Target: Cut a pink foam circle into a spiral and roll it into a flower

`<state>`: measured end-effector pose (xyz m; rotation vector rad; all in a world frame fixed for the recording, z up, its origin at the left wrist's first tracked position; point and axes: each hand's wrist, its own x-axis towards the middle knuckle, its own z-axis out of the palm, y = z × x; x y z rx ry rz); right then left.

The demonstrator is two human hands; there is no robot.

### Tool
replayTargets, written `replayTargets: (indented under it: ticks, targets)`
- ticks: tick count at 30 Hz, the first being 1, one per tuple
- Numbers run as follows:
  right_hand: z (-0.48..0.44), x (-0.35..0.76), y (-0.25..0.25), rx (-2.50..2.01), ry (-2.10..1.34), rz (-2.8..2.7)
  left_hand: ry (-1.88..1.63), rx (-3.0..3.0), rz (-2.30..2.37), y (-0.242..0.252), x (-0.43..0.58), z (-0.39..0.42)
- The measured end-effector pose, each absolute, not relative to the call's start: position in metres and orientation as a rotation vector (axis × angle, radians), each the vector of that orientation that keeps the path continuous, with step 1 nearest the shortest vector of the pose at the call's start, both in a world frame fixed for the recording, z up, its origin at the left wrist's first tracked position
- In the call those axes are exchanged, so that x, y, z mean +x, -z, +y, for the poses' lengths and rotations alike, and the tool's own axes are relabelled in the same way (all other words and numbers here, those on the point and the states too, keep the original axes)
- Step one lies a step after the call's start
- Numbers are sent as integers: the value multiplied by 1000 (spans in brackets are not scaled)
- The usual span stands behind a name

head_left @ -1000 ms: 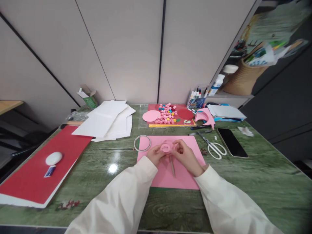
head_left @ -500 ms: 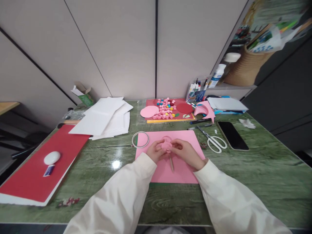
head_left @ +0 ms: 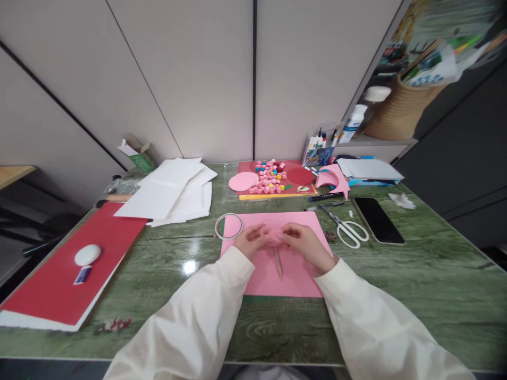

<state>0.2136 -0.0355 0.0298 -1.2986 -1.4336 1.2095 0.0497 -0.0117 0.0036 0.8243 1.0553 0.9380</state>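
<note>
Between both hands is a small pink paper piece (head_left: 271,236), round with a lobed edge like a flower; its details are blurred. My left hand (head_left: 250,240) pinches its left side with thumb and fingers. On its other side my right hand (head_left: 307,244) grips the right edge. Beneath lies a pink paper sheet (head_left: 289,282) on the green table. A slim brownish stick, like a pencil (head_left: 278,263), rests on the sheet just below the held piece. At the sheet's upper left corner sits a white tape ring (head_left: 228,226).
White-handled scissors (head_left: 350,232) and a phone (head_left: 379,220) lie to the right. Behind are small pink balls (head_left: 270,179) on red sheets, a pink cutout (head_left: 333,179) and a marker box (head_left: 318,150). At left are white papers (head_left: 166,190) and red card (head_left: 59,290).
The held pink paper piece has tipped, so its face looks flatter to me. My fingers have shifted slightly around its edges; the things on the table stay put.
</note>
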Motion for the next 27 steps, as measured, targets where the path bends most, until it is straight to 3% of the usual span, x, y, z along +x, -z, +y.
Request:
replayTargets:
  ticks: [9, 18, 27]
  targets:
    - [-32, 220, -22, -1346, -1075, -1273, -852, 706, 1053, 0, 47, -10]
    - [-35, 213, -27, -1158, -1561, -1157, -894, 873, 1111, 4, 51, -11]
    - [-24, 229, -10, -1242, -1441, -1044, -1100, 1088, 1230, 0, 43, -7]
